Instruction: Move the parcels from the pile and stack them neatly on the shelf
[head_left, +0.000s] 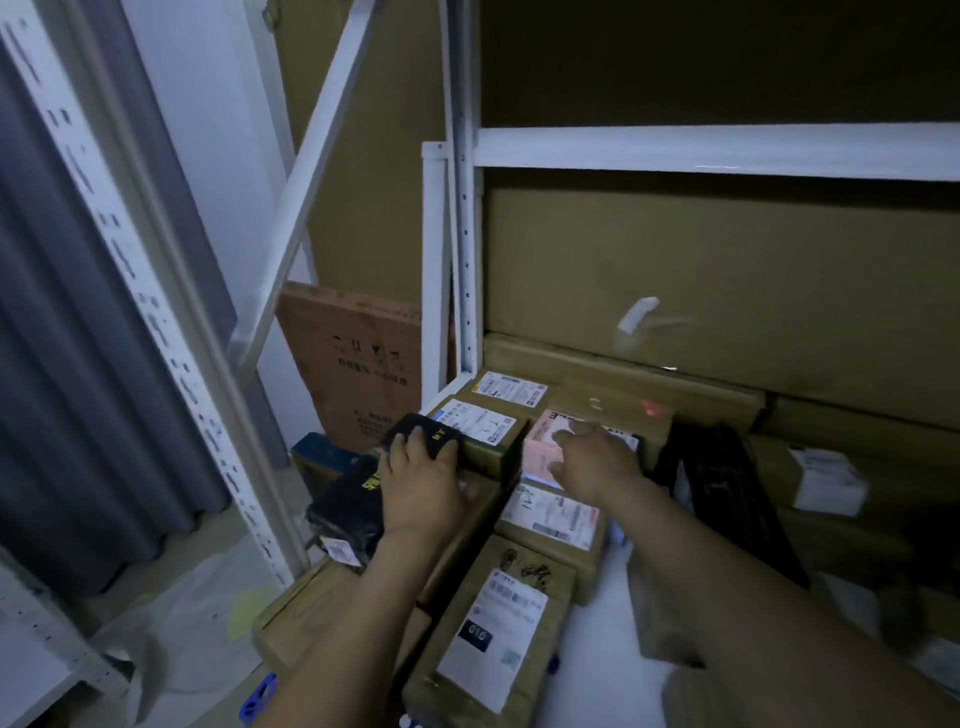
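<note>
Shelf: the white metal shelf frame (717, 150) fills the view. Its lowest board is already crowded with parcels.
Back wall: a large plain brown cardboard carton (727, 280) stands upright behind the row and gives us a flat face to square parcels against.
Brown parcels: several brown cardboard boxes with white shipping labels (550, 519) lie flat, touching one another, labels up.
Black parcel: a soft black plastic-wrapped parcel with yellow print (436, 431) sits on top of a brown box at the shelf's left end, near the upright post.
Pink parcel: a flat pink parcel with a white label (537, 447) lies among the brown boxes, just right of the black one.
Left hand: our left hand (421, 483) lies on the black parcel with its fingers spread flat, pressing rather than clutching.
Right hand: our right hand (597, 462) hangs over the pink parcel, released and holding nothing. Blur hides whether it touches.
Step in hand: we judge we are seating the black parcel. We should keep the palm flat and nudge it flush with the box edge. The soft wrap may slump, so we should steady the neighbours.
</note>
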